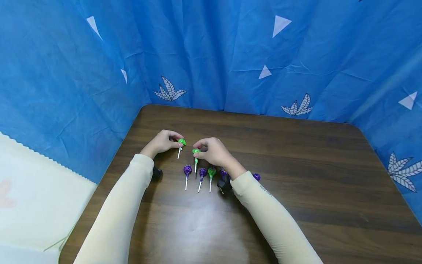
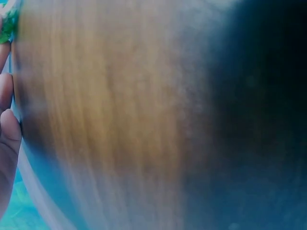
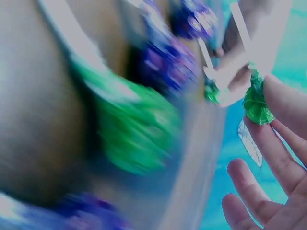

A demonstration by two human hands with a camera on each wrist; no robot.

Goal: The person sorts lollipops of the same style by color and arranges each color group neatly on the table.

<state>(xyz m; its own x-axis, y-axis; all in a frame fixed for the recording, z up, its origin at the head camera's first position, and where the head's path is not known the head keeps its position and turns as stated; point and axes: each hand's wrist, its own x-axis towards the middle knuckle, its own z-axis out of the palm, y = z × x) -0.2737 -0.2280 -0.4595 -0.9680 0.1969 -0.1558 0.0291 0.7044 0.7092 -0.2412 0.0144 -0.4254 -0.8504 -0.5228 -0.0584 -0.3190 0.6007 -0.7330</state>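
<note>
My left hand (image 1: 163,141) pinches a green-wrapped lollipop (image 1: 182,141) by its head, its white stick pointing down. Just to the right, my right hand (image 1: 213,151) pinches another green lollipop (image 1: 196,150) between thumb and fingers; the right wrist view shows this lollipop (image 3: 258,103) at the fingertips. Below the hands lie a purple lollipop (image 1: 187,169), a second purple one (image 1: 202,172) and a green one (image 1: 211,172), side by side with sticks toward me. One more purple lollipop (image 1: 223,173) is partly hidden by my right wrist.
Another purple lollipop (image 1: 256,176) shows beside my right sleeve, mostly covered. The brown wooden table (image 1: 296,165) meets a blue patterned curtain (image 1: 211,55) at the back and sides. Pale cloth (image 1: 36,198) hangs at the left.
</note>
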